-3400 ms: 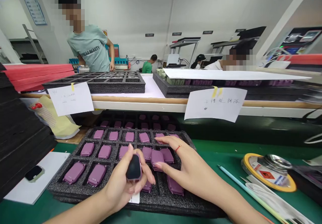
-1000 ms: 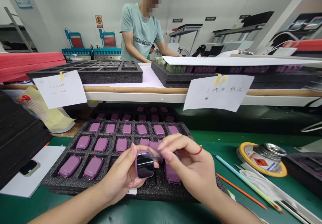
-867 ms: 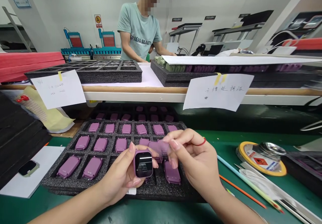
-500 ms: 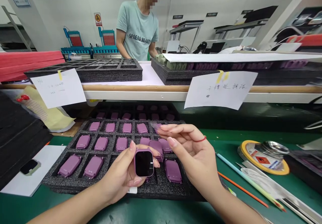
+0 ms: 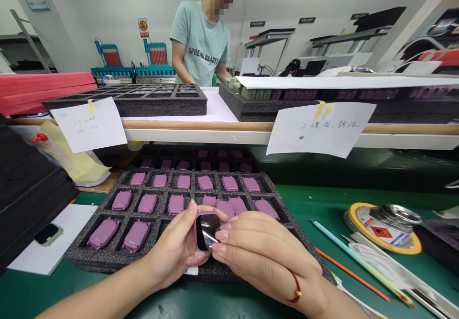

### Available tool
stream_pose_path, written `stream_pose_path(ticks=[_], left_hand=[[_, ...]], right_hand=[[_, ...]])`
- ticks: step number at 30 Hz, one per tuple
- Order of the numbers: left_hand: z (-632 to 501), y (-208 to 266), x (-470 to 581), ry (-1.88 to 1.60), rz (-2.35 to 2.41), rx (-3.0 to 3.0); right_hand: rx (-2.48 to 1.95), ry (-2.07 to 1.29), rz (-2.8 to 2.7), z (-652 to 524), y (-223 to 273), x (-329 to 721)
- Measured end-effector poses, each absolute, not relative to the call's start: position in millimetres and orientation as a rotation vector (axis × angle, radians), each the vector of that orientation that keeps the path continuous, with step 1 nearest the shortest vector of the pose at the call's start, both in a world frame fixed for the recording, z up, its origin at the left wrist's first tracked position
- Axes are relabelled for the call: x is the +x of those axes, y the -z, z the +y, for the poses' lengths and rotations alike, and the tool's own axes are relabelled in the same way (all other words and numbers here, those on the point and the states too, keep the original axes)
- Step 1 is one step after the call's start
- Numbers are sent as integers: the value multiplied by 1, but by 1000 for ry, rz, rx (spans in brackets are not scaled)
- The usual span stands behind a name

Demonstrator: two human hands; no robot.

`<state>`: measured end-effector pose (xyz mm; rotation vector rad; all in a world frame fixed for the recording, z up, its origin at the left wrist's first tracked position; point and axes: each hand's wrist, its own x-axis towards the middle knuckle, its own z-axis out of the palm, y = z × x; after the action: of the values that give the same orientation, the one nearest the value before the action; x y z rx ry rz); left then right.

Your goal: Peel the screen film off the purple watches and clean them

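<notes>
My left hand [image 5: 175, 249] holds a purple smartwatch [image 5: 206, 233], its black screen tilted up toward me, with the thumb at its left edge and the fingers beneath. My right hand [image 5: 265, 257] is closed at the watch's right edge, fingertips together over the screen. A piece of clear film [image 5: 212, 243] shows as a pale shine under those fingertips, across the lower right of the screen. Below and behind both hands lies a black foam tray [image 5: 118, 266] with several purple watch cases [image 5: 136, 235] in its compartments.
A second watch [image 5: 48, 234] lies on white paper [image 5: 32, 261] at left. To the right are a blue-green pen [image 5: 344, 242], an orange stick [image 5: 353, 273] and a yellow-rimmed round tin [image 5: 383, 228]. A shelf edge [image 5: 201, 135] crosses ahead; behind it stands a person [image 5: 201, 46].
My right hand has come down and left, from above the tray onto the watch's screen, bringing the clear film with it. My left hand keeps its hold on the watch.
</notes>
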<state>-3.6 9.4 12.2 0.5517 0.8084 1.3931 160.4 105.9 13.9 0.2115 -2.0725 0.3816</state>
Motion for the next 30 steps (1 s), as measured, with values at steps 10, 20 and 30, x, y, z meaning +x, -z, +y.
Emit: stream_pose_path(ticks=[10,20,30], left_hand=[[10,-13,-2,-1412,830,543],[9,-6,-3,-1449,935,619],[12,-12,-1,-1469,949,621]], right_hand=[[212,-251,-2166,105,-17,155],[2,-212,-2118,104,-8,142],[-75,-770,-2146,104,-7,142]])
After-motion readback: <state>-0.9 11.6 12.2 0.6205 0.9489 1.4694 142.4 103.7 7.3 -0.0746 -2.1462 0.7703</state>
